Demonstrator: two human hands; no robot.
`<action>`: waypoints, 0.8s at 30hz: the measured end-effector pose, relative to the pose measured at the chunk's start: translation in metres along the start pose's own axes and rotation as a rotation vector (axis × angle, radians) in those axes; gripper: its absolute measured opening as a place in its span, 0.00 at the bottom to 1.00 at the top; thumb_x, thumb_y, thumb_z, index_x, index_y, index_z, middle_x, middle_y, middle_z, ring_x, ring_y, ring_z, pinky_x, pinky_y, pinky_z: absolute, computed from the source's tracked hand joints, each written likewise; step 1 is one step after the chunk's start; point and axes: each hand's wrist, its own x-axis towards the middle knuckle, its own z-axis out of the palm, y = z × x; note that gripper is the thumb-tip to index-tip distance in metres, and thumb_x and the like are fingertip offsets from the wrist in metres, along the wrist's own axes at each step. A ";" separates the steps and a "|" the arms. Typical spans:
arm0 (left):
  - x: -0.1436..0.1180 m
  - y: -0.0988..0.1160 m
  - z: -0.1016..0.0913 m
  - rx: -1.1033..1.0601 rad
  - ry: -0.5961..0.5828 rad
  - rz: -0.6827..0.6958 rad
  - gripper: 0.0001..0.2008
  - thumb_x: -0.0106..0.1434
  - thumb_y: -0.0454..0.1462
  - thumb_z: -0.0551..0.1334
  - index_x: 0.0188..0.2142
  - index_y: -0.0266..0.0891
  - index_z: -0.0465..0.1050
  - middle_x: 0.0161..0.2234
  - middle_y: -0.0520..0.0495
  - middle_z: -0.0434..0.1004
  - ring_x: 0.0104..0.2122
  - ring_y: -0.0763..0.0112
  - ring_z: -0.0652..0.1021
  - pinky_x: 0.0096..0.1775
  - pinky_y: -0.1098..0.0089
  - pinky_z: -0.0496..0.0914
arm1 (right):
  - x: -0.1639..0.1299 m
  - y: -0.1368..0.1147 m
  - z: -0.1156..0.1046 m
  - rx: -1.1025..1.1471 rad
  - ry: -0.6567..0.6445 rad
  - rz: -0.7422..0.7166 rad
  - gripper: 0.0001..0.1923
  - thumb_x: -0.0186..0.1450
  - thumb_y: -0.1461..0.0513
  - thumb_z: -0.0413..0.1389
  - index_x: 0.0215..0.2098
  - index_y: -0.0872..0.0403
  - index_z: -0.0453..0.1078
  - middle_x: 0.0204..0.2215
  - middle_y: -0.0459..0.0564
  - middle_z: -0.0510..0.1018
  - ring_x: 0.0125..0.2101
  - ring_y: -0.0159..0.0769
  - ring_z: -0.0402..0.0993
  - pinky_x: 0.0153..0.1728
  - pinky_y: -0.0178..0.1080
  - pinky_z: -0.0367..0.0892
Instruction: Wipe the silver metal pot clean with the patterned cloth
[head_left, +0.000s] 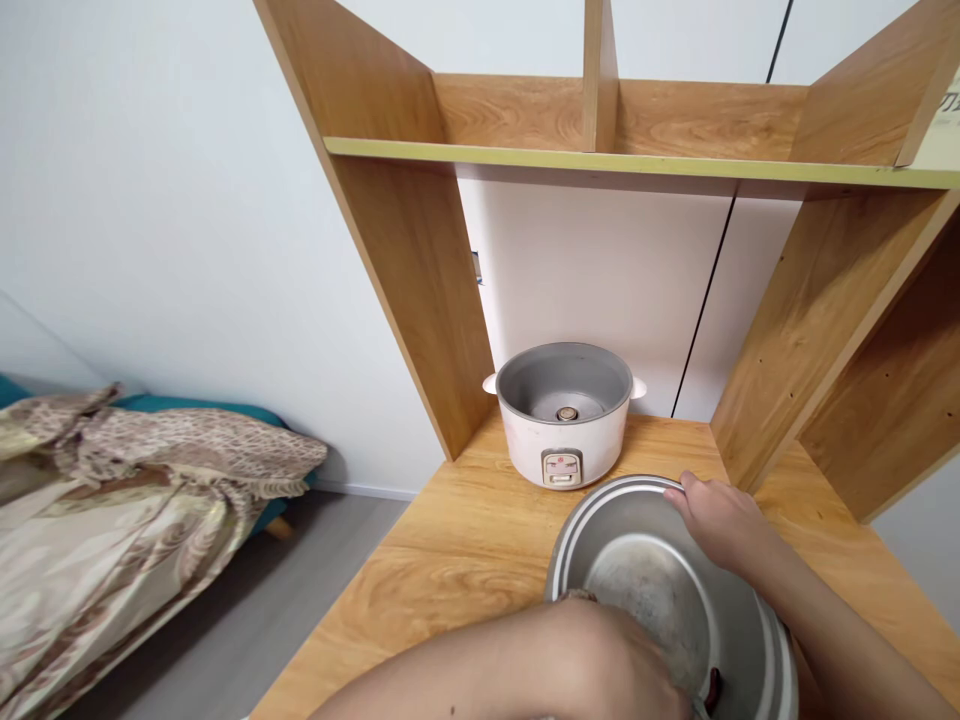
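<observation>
Pot (pixel 660 590) sits gripped at its rim by the right hand (pixel 720 520), best kept level above the cooker (pixel 564 412); left hand (pixel 600 650) grip unclear.

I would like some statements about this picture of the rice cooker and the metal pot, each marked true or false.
1. The rice cooker stands on the wooden desk with no lid on it. True.
2. The inner pot sits inside the rice cooker. False: it is in front of the cooker, nearer the person, and the cooker is empty.
3. The right hand grips the far rim of the inner pot. True.
4. The shelf above the cooker holds a row of books. False: no books show on it.
5. A patterned blanket lies to the left of the desk. True.
6. The left hand is open and clear of the pot. False: only the forearm shows, by the pot's near rim; the hand itself is not visible.
</observation>
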 end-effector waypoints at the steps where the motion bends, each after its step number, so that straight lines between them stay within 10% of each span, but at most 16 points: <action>1: 0.003 -0.002 0.003 -0.002 0.032 0.011 0.21 0.42 0.34 0.66 0.40 0.37 0.73 0.30 0.43 0.80 0.21 0.61 0.76 0.20 0.65 0.65 | 0.000 0.000 0.000 -0.005 0.000 -0.001 0.24 0.74 0.52 0.34 0.41 0.55 0.67 0.33 0.59 0.80 0.37 0.48 0.79 0.32 0.41 0.62; 6: 0.015 -0.013 0.015 -0.005 0.050 0.090 0.10 0.43 0.35 0.64 0.29 0.39 0.74 0.24 0.45 0.78 0.22 0.61 0.76 0.23 0.64 0.67 | 0.000 0.001 0.001 -0.019 -0.003 -0.007 0.25 0.74 0.51 0.33 0.42 0.55 0.67 0.33 0.60 0.80 0.37 0.48 0.79 0.33 0.41 0.62; 18: 0.001 -0.001 0.003 -0.005 0.009 -0.001 0.24 0.42 0.34 0.66 0.42 0.34 0.75 0.28 0.43 0.80 0.21 0.62 0.76 0.22 0.64 0.67 | 0.002 0.003 0.003 -0.009 0.012 -0.009 0.24 0.74 0.51 0.33 0.40 0.54 0.67 0.32 0.58 0.80 0.36 0.48 0.79 0.31 0.41 0.61; 24: 0.007 -0.004 0.008 -0.062 0.110 0.082 0.06 0.44 0.33 0.62 0.19 0.41 0.64 0.22 0.46 0.76 0.23 0.64 0.76 0.23 0.66 0.67 | 0.001 0.002 0.003 -0.023 0.003 -0.009 0.24 0.74 0.51 0.34 0.41 0.55 0.67 0.33 0.59 0.80 0.36 0.47 0.79 0.31 0.40 0.61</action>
